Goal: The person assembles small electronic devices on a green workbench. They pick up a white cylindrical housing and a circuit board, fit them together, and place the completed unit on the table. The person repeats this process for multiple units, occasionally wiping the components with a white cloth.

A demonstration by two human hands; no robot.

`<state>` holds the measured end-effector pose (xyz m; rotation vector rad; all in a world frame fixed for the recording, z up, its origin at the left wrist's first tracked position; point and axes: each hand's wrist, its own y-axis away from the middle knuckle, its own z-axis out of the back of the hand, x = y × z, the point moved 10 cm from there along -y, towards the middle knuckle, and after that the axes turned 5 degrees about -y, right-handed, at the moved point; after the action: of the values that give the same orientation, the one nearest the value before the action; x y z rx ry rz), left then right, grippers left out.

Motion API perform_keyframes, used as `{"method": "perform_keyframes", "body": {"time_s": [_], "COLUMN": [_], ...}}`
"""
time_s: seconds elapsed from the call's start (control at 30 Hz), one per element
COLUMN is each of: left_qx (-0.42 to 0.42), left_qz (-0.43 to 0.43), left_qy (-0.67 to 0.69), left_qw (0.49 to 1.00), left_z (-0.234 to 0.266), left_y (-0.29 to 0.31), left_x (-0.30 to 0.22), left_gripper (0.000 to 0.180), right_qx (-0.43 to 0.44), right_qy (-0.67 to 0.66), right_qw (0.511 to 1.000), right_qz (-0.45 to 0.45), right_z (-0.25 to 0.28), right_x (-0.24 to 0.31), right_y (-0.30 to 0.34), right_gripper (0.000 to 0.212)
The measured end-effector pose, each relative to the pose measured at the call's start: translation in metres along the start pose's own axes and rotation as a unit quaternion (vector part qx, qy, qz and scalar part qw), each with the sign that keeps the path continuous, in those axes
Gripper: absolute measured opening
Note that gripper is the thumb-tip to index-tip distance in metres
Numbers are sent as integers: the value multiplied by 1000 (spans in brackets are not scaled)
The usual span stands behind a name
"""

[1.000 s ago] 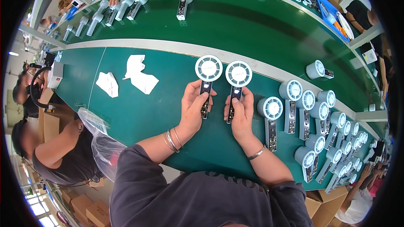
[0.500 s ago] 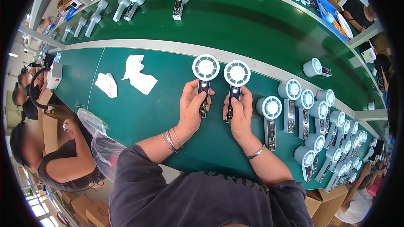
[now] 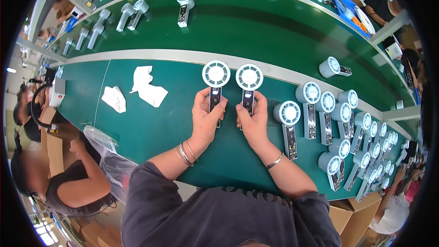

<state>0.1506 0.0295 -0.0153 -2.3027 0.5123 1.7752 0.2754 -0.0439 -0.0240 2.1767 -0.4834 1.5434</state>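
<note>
My left hand (image 3: 204,118) is closed around the handle of a pale blue handheld fan (image 3: 216,73), its thumb lying across the lower handle. A matching handheld fan (image 3: 249,77) is gripped in my right hand (image 3: 254,122), the thumb at the handle's inner edge. Both fans stand side by side with their round grilles away from me. Their handles lack a front cover, so dark circuit boards show, each with a small lit display. My fingers hide the lower parts of both boards. Nearest to my right hand, another open-handled fan (image 3: 289,113) lies on the green table (image 3: 151,132).
Several similar fans (image 3: 327,102) lie in rows on the right. Two white cloths (image 3: 149,88) are at the left. Beyond a pale rail (image 3: 173,55), a green belt surface (image 3: 256,23) carries more fans (image 3: 185,1). A co-worker (image 3: 77,178) sits at my left.
My thumbs have shifted from the middle of the circuit boards toward the handles' inner edges. Both fans are still held; the whole view has moved slightly.
</note>
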Motion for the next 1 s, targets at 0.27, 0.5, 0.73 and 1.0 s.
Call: {"method": "perform_keyframes", "body": {"time_s": [0.27, 0.5, 0.73, 1.0], "left_qx": [-129, -110, -185, 39], "left_qz": [-70, -36, -289, -378], "left_qy": [-112, -258, -608, -475], "left_qw": [983, 959, 716, 794], "left_z": [55, 124, 80, -51], "left_y": [-28, -69, -38, 58], "left_x": [-30, -18, -86, -79], "left_gripper": [37, 18, 40, 38], "right_qx": [-77, -70, 102, -403], "right_qy": [101, 327, 359, 543], "right_qw": [990, 941, 912, 664], "right_qz": [55, 56, 172, 318], "right_z": [-25, -81, -48, 240], "right_x": [-19, 0, 86, 241], "right_y": [-25, -46, 41, 209], "right_gripper": [41, 23, 35, 32]}}
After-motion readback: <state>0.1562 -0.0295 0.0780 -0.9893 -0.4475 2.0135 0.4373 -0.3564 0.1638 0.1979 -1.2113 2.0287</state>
